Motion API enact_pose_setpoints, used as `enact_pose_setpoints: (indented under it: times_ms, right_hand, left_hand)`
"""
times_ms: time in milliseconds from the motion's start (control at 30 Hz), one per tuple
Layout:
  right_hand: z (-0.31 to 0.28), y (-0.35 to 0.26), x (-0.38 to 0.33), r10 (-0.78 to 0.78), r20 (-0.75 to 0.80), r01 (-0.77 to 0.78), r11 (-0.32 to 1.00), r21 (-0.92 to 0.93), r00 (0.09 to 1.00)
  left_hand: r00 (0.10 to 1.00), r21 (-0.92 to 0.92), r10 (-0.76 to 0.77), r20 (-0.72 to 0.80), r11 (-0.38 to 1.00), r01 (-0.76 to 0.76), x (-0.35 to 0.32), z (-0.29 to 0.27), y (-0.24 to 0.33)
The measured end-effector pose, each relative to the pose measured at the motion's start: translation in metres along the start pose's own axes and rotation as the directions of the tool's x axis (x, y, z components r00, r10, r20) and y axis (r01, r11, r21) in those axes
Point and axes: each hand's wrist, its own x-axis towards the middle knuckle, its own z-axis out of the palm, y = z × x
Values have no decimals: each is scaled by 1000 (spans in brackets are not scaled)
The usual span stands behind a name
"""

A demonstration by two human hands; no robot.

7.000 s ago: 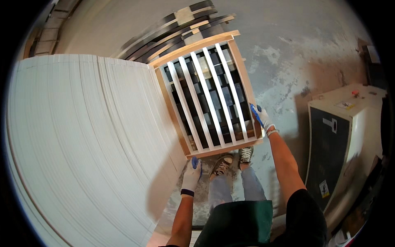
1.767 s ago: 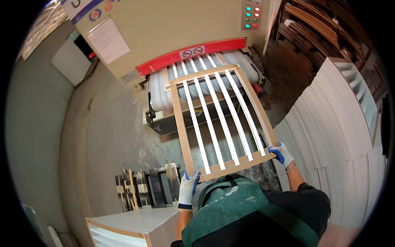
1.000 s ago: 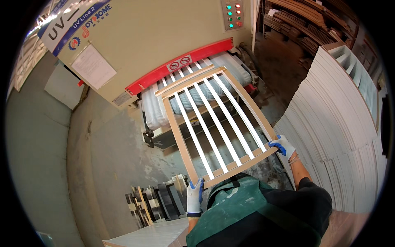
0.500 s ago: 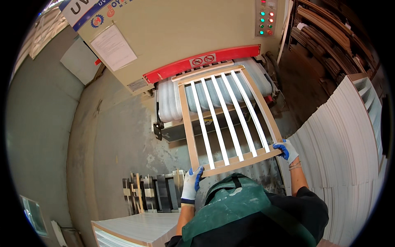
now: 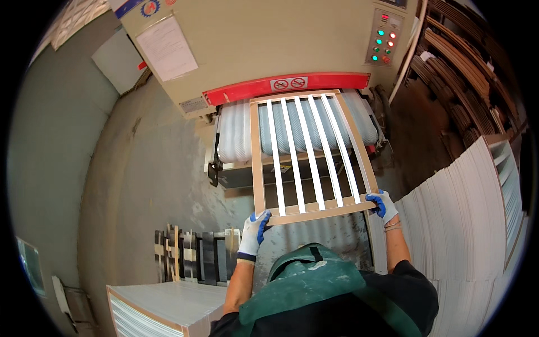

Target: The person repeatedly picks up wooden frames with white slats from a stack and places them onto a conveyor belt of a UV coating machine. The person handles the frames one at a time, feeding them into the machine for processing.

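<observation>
A slatted frame [image 5: 323, 213] with brown rails and several white slats stretches away from me. Its far end lies over the ribbed, plastic-like conveyor belt [image 5: 233, 137], close to the red guard bar [image 5: 236, 90] of a machine. At the near left corner, my left hand [image 5: 254, 233], in a white and blue glove, is closed on the rail. My right hand [image 5: 384, 206], gloved the same way, grips the near right corner. The near end sticks out past the belt, between my two hands.
The beige machine [image 5: 281, 39] carries a lit button panel [image 5: 384, 36]. A tall stack of white panels [image 5: 449, 224] stands at right, and another stack [image 5: 174, 300] at lower left. Dark slatted supports [image 5: 208, 255] lie left of my left arm. Brown boards [image 5: 460, 84] fill a rack.
The slatted frame has moved farther forward, its far rail now at the red guard bar. The strip seen ahead of it is no longer visible. Both hands still hold the near corners.
</observation>
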Motion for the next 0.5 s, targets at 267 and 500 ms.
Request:
enact_pose_setpoints:
  times_ms: [267,500]
  right_hand:
    - [-1,1,-6,-30,73,26,998,60,997]
    - [-14,47,-38,0,97,-17,986,166,995]
  left_hand:
    - [994,28,107,-27,994,-106,-12,9,14]
    - [981,234,193,2,954,-188,-57,-24,-31]
